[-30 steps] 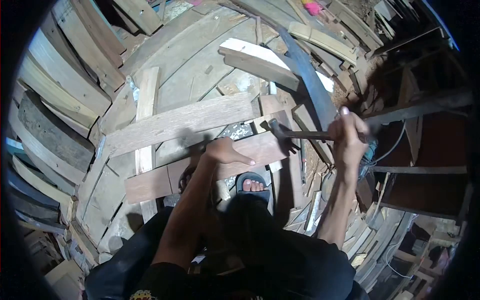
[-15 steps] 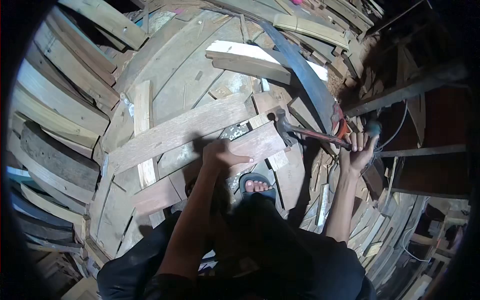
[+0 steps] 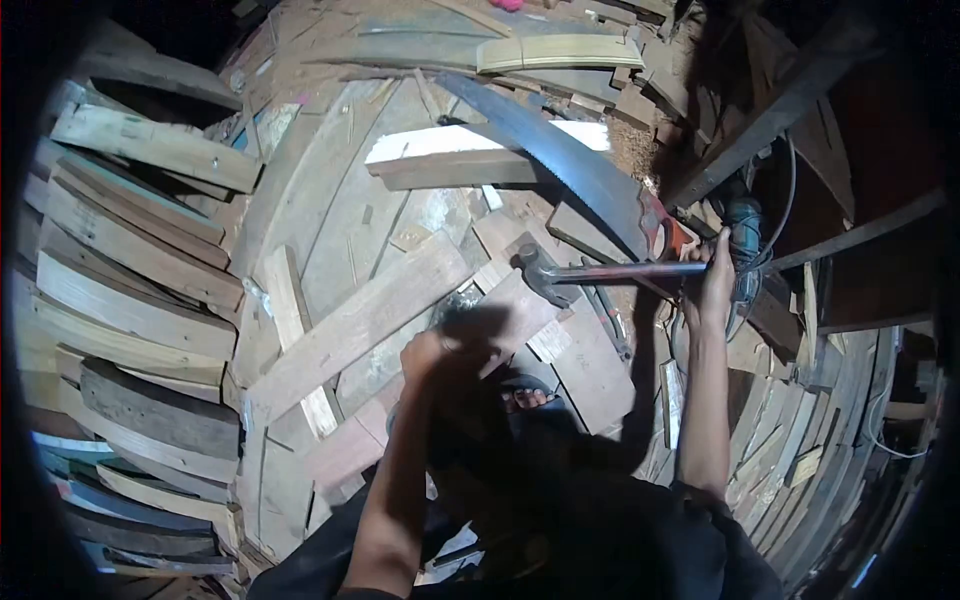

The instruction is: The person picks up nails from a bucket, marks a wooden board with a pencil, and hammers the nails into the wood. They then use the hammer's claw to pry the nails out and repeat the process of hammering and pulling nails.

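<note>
My right hand (image 3: 714,288) is closed around the handle of a claw hammer (image 3: 620,271). The hammer's head lies over the right end of a short wooden board (image 3: 520,312). My left hand (image 3: 426,356) grips that same board farther left, its fingers partly in deep shadow. Small wood offcuts show beneath the board's right end. Alongside, a longer plank (image 3: 360,325) runs diagonally across a narrow wood strip (image 3: 290,300). My sandalled foot (image 3: 530,398) is just below the board, mostly shaded.
A handsaw (image 3: 560,150) with a red handle rests across a white-edged timber (image 3: 450,160). A corded power tool (image 3: 746,235) sits beyond my right hand. Stacked planks (image 3: 150,330) line the left side, and more boards (image 3: 770,430) lie at the right.
The view has shifted, so the surroundings appear lower and farther left. The hammer handle has swung from sloping to nearly level as my right hand rose. My left hand stays on the board.
</note>
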`<state>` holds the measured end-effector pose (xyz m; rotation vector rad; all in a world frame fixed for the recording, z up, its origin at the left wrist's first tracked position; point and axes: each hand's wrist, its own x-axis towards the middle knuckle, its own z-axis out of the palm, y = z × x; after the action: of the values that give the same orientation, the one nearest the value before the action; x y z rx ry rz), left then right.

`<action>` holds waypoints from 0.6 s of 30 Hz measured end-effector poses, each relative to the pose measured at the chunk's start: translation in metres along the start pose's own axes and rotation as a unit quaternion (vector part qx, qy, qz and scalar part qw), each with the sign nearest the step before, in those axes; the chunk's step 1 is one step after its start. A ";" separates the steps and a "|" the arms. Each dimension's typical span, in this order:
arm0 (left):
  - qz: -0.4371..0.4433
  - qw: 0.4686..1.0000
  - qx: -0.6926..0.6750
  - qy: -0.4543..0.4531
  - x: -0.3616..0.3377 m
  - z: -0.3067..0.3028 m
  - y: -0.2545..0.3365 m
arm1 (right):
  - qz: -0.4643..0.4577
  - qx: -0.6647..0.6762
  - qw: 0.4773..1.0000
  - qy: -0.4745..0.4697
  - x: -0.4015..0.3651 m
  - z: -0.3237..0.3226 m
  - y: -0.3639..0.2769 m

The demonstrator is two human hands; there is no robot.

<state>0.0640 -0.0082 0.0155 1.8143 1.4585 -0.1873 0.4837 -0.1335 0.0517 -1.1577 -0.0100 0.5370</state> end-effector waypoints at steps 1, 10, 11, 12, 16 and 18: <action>-0.013 0.999 0.037 0.007 -0.002 0.001 0.006 | -0.032 -0.111 0.993 -0.023 0.001 -0.031 0.005; 0.145 0.978 0.111 0.103 -0.027 0.005 0.025 | -0.056 -0.454 0.854 -0.249 -0.064 -0.111 0.008; 0.140 0.974 0.129 0.119 -0.027 0.016 0.021 | -0.041 -0.441 0.856 -0.268 -0.065 -0.104 0.001; 0.134 0.970 0.148 0.137 -0.025 0.023 0.021 | -0.077 -0.541 0.777 -0.313 -0.066 -0.096 -0.006; 0.085 0.982 0.153 0.072 -0.024 0.013 0.041 | -0.075 -0.640 0.660 -0.387 -0.069 -0.044 0.004; 0.090 0.974 0.162 0.127 -0.016 0.030 0.020 | -0.095 -0.671 0.640 -0.362 -0.067 -0.030 0.008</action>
<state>0.0863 -0.0404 0.0138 2.2943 1.4906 -0.1072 0.4304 -0.1843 0.0496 -2.2505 -1.4540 0.7852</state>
